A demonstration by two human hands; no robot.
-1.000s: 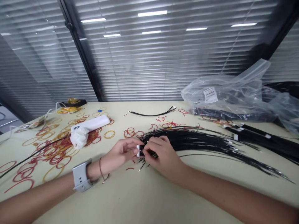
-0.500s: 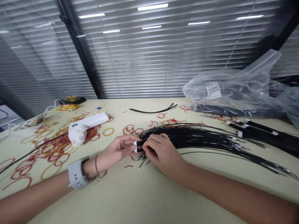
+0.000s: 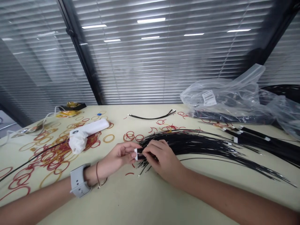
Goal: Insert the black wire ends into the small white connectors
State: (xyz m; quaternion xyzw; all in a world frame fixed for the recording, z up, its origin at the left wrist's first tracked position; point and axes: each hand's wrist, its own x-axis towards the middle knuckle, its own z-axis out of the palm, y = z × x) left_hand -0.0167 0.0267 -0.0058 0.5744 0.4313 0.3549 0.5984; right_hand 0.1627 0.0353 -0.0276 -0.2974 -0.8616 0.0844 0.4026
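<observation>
My left hand [image 3: 123, 153] pinches a white connector [image 3: 136, 154] between thumb and fingers, with dark wires running from its right side. Close against it, my right hand [image 3: 160, 157] is closed in a pinch on what looks like a thin black wire, its tip mostly covered by my fingers. Beneath and behind both hands spreads a thick bundle of loose black wires [image 3: 199, 143], many with small shiny terminals at their ends. Several wire ends poke out below the connector.
Red and yellow rubber bands [image 3: 50, 156] litter the left of the table [image 3: 131, 200], around a white handheld device [image 3: 95, 127]. A finished-looking black cable [image 3: 150, 118] lies behind. Clear plastic bags [image 3: 225, 93] and connector-ended black cable bundles [image 3: 257, 139] occupy the right.
The view has tilted slightly upward, so everything sits a little lower. Both hands stay together at the connector; my right fingers have shifted only slightly.
</observation>
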